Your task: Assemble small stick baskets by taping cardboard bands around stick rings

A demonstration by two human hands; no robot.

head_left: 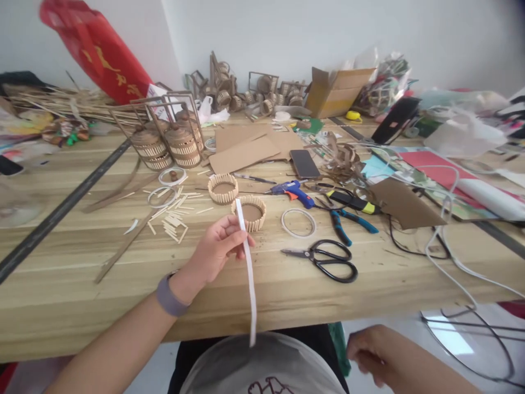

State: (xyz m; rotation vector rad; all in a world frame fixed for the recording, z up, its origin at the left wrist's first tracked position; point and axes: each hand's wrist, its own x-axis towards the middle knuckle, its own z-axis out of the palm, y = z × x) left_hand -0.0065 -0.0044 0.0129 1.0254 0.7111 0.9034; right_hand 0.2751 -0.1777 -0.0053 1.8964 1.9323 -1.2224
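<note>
My left hand (219, 249) is raised over the wooden table (82, 284), fingers pinched on a long white strip (249, 273) that hangs down towards my lap. Just beyond it sit two small round baskets of sticks and cardboard, the near one (249, 212) and the far one (223, 188). My right hand (369, 355) is low beside the table edge, fingers curled in; what it holds, if anything, is hidden. A grey band is on my left wrist.
Black scissors (328, 260), a white ring (298, 222), blue pliers (346, 221), a blue glue gun (293, 191) and a phone (304, 163) lie right of the baskets. Loose sticks (172, 216), cardboard sheets (246, 148), finished lanterns (170, 142) and white cables (447, 246) crowd the table.
</note>
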